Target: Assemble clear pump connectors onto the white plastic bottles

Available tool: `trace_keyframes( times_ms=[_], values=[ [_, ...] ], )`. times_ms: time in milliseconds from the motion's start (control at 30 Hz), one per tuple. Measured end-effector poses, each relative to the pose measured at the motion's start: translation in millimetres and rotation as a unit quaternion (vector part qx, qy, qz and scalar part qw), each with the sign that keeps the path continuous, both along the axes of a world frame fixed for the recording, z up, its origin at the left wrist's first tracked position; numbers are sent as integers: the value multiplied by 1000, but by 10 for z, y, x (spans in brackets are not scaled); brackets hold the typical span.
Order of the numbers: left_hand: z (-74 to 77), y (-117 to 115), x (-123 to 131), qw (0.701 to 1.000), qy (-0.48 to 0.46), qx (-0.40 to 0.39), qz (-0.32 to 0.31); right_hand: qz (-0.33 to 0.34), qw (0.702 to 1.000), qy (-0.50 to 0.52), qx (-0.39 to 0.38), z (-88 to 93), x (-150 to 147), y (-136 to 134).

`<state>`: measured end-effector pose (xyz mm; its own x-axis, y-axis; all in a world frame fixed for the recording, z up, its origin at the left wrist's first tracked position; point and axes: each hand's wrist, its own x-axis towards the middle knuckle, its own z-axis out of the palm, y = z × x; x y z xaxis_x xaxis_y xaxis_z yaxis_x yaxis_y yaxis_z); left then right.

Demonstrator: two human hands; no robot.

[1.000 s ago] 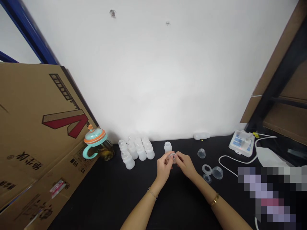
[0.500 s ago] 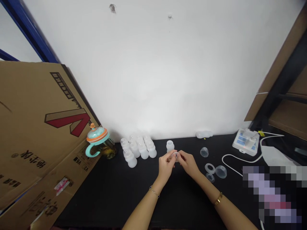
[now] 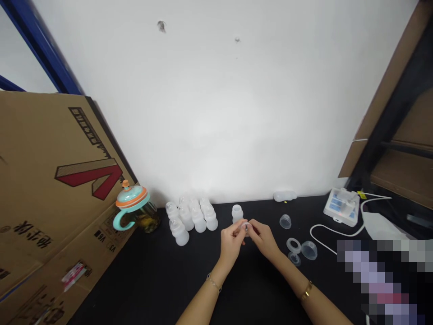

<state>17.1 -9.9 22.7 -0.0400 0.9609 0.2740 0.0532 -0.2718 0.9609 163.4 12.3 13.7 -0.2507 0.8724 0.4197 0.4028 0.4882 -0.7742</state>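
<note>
My left hand (image 3: 231, 243) and my right hand (image 3: 263, 239) meet over the black table (image 3: 162, 280), fingers pinched together on a small clear plastic ring (image 3: 246, 226) held between them. Just behind the hands stands one open white bottle (image 3: 237, 213). Left of it a cluster of several capped white bottles (image 3: 190, 217) stands near the wall. To the right of my right hand lie a clear dome cap (image 3: 285, 221), a clear ring (image 3: 293, 245) and another clear cap (image 3: 308, 249).
A large cardboard box (image 3: 50, 194) leans at the left, with a teal and orange handled cup (image 3: 132, 208) beside it. A white power strip (image 3: 341, 206) with a cable (image 3: 324, 230) sits at the right. A white object (image 3: 284, 196) lies by the wall.
Both hands stay together on the small clear part, working it slightly with the fingers. The view shifted a little; nothing on the table moved.
</note>
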Motion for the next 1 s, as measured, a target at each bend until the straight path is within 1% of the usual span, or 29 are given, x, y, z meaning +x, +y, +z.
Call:
trace_keyframes(
  times_ms=[167,333,533,733,900,1000],
  values=[
    [-27,1,-24,1000,11,12,-5,-7,1000,-3,15,-7,-9,9],
    [-47,18,-35,1000,21,14,-6,-9,1000,-8,5,-24,-15,15],
    [-32,20,-41,999,35,18,2,-16,999,-26,16,-35,-19,14],
    [-18,11,-44,999,46,22,-13,-27,999,-41,24,-52,-32,4],
    [-36,25,-33,998,52,22,-1,-28,998,-41,35,-59,-29,18],
    [-42,32,-42,996,79,31,10,-26,998,-41,38,-64,-25,37]
  ],
)
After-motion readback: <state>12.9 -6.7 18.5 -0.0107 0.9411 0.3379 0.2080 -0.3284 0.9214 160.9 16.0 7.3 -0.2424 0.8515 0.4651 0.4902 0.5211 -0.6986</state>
